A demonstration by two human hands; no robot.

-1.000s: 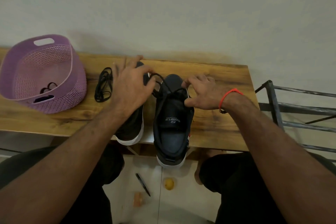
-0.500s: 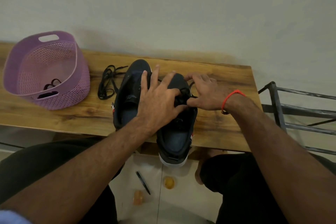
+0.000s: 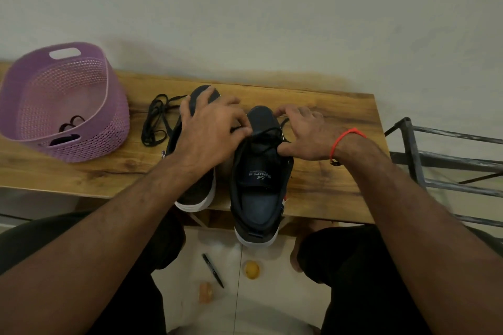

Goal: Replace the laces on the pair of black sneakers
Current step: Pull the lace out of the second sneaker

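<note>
A long wooden bench top (image 3: pixel 326 171) against the wall carries a lilac perforated plastic basket (image 3: pixel 65 106) at its left end; bare board lies right of the shoes. Two black white-soled sneakers (image 3: pixel 258 179) overhang the near edge. Left hand (image 3: pixel 209 133) and right hand (image 3: pixel 304 136) pinch the right sneaker's black lace (image 3: pixel 268 133). A loose black lace (image 3: pixel 155 122) lies between basket and sneakers.

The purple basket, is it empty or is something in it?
Not empty. The purple basket stands upright on the table, and something dark, like a lace, lies at its bottom.

Purple basket (image 3: pixel 89 141) on wooden table (image 3: pixel 334 128); pen (image 3: pixel 212 270), yellow ball (image 3: pixel 251 269) on floor; metal rack (image 3: pixel 446 160) right.
</note>
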